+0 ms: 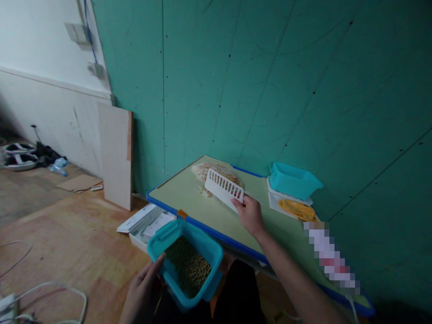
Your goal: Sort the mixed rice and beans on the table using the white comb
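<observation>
My left hand grips the near left side of a teal plastic tub that holds green beans; the tub is held below the table's front edge, over my lap. My right hand reaches over the green table top and holds a white slotted scraper by its near corner. The scraper stands on edge against a heap of pale grains or beans at the table's far left corner.
A second teal tub sits on a white tray with something yellow at the table's right, against the green wall. A white box and cables lie on the wooden floor. A board leans on the wall.
</observation>
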A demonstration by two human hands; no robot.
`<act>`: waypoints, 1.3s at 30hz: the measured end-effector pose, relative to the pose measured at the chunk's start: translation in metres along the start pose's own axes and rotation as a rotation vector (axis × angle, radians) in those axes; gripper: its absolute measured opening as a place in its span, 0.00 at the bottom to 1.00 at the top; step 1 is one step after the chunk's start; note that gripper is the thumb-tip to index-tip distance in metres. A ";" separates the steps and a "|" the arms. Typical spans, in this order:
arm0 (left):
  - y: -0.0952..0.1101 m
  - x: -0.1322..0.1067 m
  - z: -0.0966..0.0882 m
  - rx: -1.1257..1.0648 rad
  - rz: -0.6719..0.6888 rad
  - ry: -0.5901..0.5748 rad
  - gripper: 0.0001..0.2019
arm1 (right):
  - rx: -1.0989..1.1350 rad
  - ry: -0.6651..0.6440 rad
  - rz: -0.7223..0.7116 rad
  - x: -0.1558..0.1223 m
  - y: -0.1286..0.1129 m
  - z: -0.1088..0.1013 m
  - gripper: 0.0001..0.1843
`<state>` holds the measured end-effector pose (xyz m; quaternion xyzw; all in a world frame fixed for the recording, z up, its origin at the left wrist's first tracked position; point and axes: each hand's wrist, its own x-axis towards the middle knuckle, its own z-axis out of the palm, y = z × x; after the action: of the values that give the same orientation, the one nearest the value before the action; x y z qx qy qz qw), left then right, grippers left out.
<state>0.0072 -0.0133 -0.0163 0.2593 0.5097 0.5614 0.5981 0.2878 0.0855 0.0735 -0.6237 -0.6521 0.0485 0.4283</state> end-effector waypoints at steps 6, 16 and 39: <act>-0.010 0.010 -0.009 -0.167 -0.125 -0.014 0.20 | 0.151 -0.028 0.067 0.040 0.016 0.015 0.13; 0.005 0.027 -0.024 -0.146 -0.061 0.030 0.22 | 0.341 -0.140 0.094 0.079 0.013 0.056 0.10; 0.020 0.025 -0.010 -0.065 0.048 0.008 0.21 | 0.665 -0.318 0.168 0.072 0.011 0.058 0.21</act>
<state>-0.0138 0.0123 -0.0105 0.2498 0.4871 0.5930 0.5904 0.2708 0.1766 0.0662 -0.4863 -0.6057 0.3888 0.4954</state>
